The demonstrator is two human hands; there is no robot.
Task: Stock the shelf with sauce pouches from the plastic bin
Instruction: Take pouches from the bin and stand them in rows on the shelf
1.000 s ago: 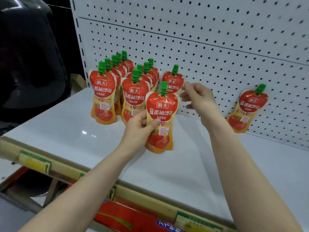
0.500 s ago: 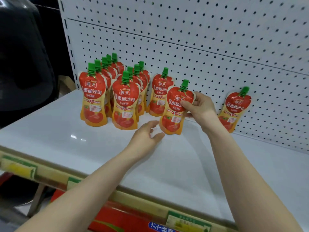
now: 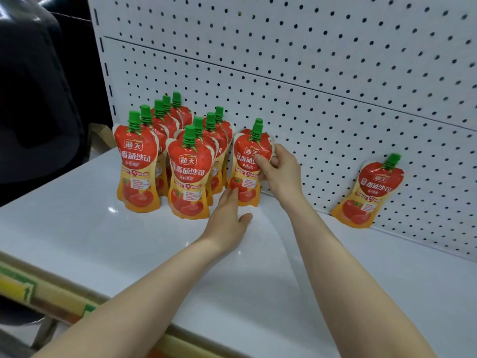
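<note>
Red and orange sauce pouches with green caps stand in rows on the white shelf (image 3: 77, 236). My right hand (image 3: 280, 169) pinches the upper right edge of one sauce pouch (image 3: 246, 171), upright at the front of the third row with another pouch close behind it. My left hand (image 3: 227, 213) lies low on the shelf, fingers straight, fingertips touching that pouch's lower left side. Several pouches (image 3: 139, 166) fill the two rows to the left. A lone pouch (image 3: 369, 192) leans against the pegboard at the right. The plastic bin is out of view.
A white pegboard back wall (image 3: 335, 86) rises behind the shelf. The shelf's front edge carries a yellow and green price strip (image 3: 23, 288). A dark rounded object (image 3: 33, 94) stands at the left beyond the shelf.
My right hand has carried the pouch left and stood it upright in front of the third-row pouch. My left hand moved up to touch its lower side.
</note>
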